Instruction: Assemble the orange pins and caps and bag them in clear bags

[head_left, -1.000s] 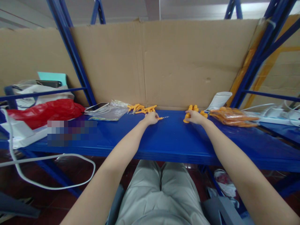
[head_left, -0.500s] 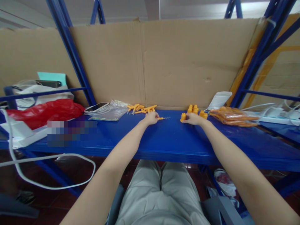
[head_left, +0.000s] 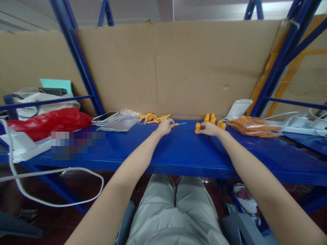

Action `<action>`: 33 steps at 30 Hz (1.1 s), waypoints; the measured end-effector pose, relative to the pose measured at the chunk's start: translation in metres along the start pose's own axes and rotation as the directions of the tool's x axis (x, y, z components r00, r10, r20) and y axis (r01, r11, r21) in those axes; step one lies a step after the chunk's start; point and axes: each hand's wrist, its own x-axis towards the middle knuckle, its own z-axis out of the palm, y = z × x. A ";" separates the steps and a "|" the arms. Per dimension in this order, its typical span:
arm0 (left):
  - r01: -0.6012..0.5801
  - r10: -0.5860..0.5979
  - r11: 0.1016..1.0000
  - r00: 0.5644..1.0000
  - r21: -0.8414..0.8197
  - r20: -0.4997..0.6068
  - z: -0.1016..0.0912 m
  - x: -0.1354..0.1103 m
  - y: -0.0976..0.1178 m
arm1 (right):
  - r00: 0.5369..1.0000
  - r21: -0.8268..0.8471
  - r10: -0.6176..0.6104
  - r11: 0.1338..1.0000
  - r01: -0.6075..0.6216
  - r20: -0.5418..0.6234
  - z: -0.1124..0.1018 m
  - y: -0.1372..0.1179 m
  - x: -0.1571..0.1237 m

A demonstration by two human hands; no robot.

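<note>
My left hand (head_left: 165, 126) is closed at the near end of a slim orange piece (head_left: 175, 124), which has a thin, wavy metal end pointing right. Just behind that hand lies a pile of similar orange pieces (head_left: 150, 118), some with thin metal ends. On the right, my right hand (head_left: 208, 129) has its fingers closed on a small orange bell-shaped part (head_left: 197, 128), upright with a wider foot. More orange bell-shaped parts (head_left: 209, 118) stand behind this hand, and others (head_left: 221, 124) are beside its wrist side.
The blue tabletop (head_left: 184, 149) runs up to a cardboard wall (head_left: 191, 68). Leftward lie a clear plastic bag (head_left: 120, 123), a phone (head_left: 108, 116), a red bag (head_left: 53, 122) and a white cable (head_left: 63, 205). An orange plastic-wrapped pack (head_left: 255, 126) is at right.
My left hand has shifted slightly away from me, and the slim orange piece has moved back with it. My right hand and its bell-shaped part have moved very slightly left.
</note>
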 end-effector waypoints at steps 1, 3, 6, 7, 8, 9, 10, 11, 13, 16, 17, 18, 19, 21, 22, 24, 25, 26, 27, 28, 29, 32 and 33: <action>0.000 0.000 1.000 1.000 -0.023 -0.012 0.000 0.001 0.000 | 1.000 -0.002 0.002 1.000 -0.002 -0.002 0.000 0.000 0.000; 0.009 -0.011 0.998 1.000 -0.061 -0.023 0.001 0.002 0.000 | 1.000 -0.002 -0.002 1.000 0.002 -0.005 0.001 0.001 0.001; 0.035 -0.038 0.996 0.999 -0.082 -0.032 0.001 0.003 0.002 | 1.000 0.005 -0.019 1.000 0.019 -0.002 0.002 0.003 0.002; 0.048 -0.051 0.995 0.998 -0.082 -0.033 0.001 0.003 0.003 | 1.000 0.006 -0.023 1.000 0.023 -0.001 0.002 0.004 0.003; 0.064 -0.067 0.994 0.997 -0.083 -0.030 0.001 0.003 0.004 | 1.000 0.006 -0.024 1.000 0.024 -0.003 0.002 0.004 0.003; 0.083 -0.085 0.993 0.996 -0.089 -0.024 0.000 0.003 0.006 | 1.000 0.006 -0.023 1.000 0.023 -0.004 0.002 0.004 0.003; 0.101 -0.103 0.990 0.995 -0.099 -0.013 0.001 0.003 0.007 | 1.000 0.005 -0.021 1.000 0.021 -0.005 0.002 0.004 0.003; 0.115 -0.116 0.987 0.993 -0.112 0.001 0.001 0.003 0.008 | 1.000 0.003 -0.017 1.000 0.017 -0.007 0.002 0.004 0.003; 0.130 -0.128 0.981 0.991 -0.144 0.026 0.002 0.002 0.010 | 1.000 -0.003 -0.015 1.000 0.015 -0.012 0.002 0.003 0.003; 0.137 -0.128 0.974 0.990 -0.179 0.063 0.004 0.000 0.012 | 1.000 -0.013 -0.020 1.000 0.020 -0.021 0.002 0.002 0.003; 0.138 -0.125 0.973 0.989 -0.185 0.077 0.005 -0.001 0.012 | 1.000 -0.014 -0.020 1.000 0.019 -0.022 0.002 0.002 0.003; 0.138 -0.123 0.973 0.988 -0.186 0.092 0.006 -0.001 0.011 | 1.000 -0.013 -0.018 1.000 0.017 -0.022 0.002 0.002 0.003; 0.137 -0.119 0.973 0.987 -0.186 0.106 0.006 -0.001 0.011 | 1.000 -0.010 -0.014 1.000 0.014 -0.023 0.002 0.002 0.003; 0.142 -0.120 0.971 0.985 -0.192 0.125 0.007 -0.002 0.010 | 1.000 0.001 -0.003 1.000 0.003 -0.021 0.003 0.002 0.003; 0.146 -0.121 0.968 0.984 -0.202 0.129 0.007 -0.001 0.010 | 1.000 0.009 0.001 1.000 0.000 -0.020 0.003 0.003 0.004; 0.150 -0.121 0.961 0.983 -0.232 0.136 0.008 0.000 0.008 | 1.000 0.034 0.000 0.999 0.000 -0.018 0.005 0.005 0.006; 0.151 -0.120 0.957 0.983 -0.247 0.137 0.009 0.000 0.008 | 1.000 0.049 -0.003 0.999 0.004 -0.019 0.006 0.007 0.007; 0.150 -0.118 0.955 0.984 -0.258 0.136 0.010 0.000 0.008 | 1.000 0.066 -0.006 0.998 0.008 -0.021 0.007 0.008 0.008; 0.148 -0.116 0.953 0.984 -0.263 0.133 0.010 0.001 0.007 | 1.000 0.086 -0.010 0.996 0.012 -0.022 0.008 0.009 0.009; 0.145 -0.114 0.954 0.985 -0.263 0.129 0.010 0.001 0.007 | 1.000 0.109 -0.015 0.994 0.017 -0.019 0.009 0.011 0.010; 0.141 -0.112 0.956 0.986 -0.256 0.123 0.010 0.001 0.008 | 1.000 0.136 -0.020 0.990 0.022 -0.015 0.009 0.011 0.010; 0.109 -0.087 0.975 0.989 -0.193 0.121 0.008 0.000 0.009 | 0.999 0.218 -0.049 0.975 0.046 0.008 0.011 0.012 0.010; 0.104 -0.083 0.981 0.988 -0.162 0.129 0.008 -0.001 0.009 | 0.998 0.239 -0.054 0.970 0.051 0.009 0.012 0.011 0.009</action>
